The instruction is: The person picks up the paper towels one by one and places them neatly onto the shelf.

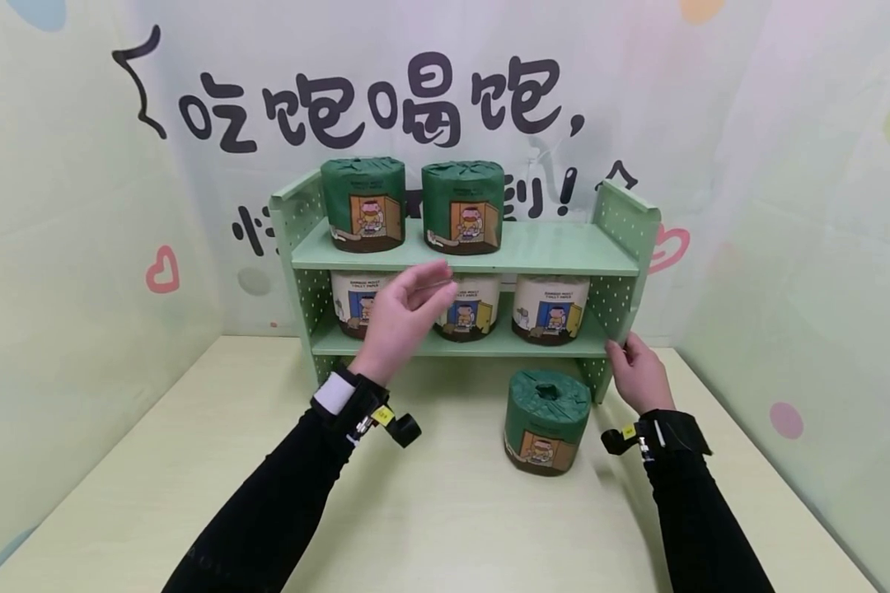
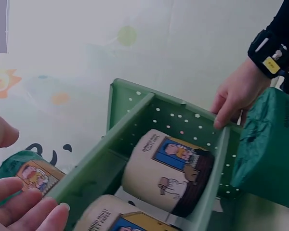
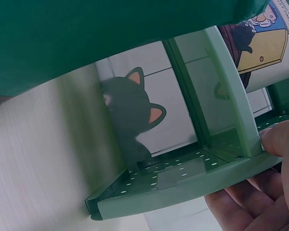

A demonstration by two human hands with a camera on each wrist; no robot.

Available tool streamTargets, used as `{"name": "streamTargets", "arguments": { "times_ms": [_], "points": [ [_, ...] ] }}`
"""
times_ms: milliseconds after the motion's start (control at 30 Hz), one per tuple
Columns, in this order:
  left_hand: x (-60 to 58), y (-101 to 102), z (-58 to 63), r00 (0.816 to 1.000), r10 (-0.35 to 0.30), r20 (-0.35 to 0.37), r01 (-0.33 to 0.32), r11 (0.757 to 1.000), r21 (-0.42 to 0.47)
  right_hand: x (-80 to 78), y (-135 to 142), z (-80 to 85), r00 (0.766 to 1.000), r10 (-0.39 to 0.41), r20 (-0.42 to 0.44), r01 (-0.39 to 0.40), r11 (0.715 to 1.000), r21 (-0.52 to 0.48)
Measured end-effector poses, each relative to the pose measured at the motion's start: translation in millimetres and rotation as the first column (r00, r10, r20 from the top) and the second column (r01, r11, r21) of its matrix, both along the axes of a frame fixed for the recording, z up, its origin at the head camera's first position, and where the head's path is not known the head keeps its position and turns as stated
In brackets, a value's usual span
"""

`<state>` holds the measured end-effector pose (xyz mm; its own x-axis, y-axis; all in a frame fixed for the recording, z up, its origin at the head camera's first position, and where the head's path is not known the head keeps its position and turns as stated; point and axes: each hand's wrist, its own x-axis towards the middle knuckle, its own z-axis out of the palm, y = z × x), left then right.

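Observation:
A green two-tier shelf with dotted side panels stands on the table. My right hand grips the edge of its right side panel; in the right wrist view the thumb lies on the inner side and the fingers behind. My left hand is raised before the shelf's middle, its fingers loosely bent around nothing. It partly covers two of the cream toilet paper rolls on the lower tier; the right cream roll shows fully. Two green-wrapped toilet paper rolls, a left one and a middle one, stand on the upper tier.
Another green-wrapped toilet paper roll stands upright on the pale table, in front of the shelf's right end and left of my right wrist. A printed backdrop with lettering surrounds the table at the back and sides.

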<state>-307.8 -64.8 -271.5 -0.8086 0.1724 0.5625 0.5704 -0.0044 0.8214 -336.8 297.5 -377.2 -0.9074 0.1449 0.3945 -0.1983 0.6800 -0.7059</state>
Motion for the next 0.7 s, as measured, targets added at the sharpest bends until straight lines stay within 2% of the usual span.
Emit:
{"name": "streamTargets", "arguments": {
  "times_ms": [133,300,700],
  "points": [
    [0.6,1.3,-16.4,0.999,-0.029,0.042,0.029,1.000,0.010,0.1,-0.3,0.4,1.000,0.002,-0.006,-0.002,1.000,0.001],
    [0.8,3.0,-35.6,0.994,-0.033,0.103,0.030,0.999,0.025,0.5,-0.3,1.0,1.000,0.005,-0.003,-0.005,1.000,0.000],
    [-1.2,16.8,-70.9,0.982,-0.086,0.167,0.078,0.996,0.053,0.6,0.3,1.2,1.000,0.001,0.010,-0.001,1.000,-0.008]
  ]
}}
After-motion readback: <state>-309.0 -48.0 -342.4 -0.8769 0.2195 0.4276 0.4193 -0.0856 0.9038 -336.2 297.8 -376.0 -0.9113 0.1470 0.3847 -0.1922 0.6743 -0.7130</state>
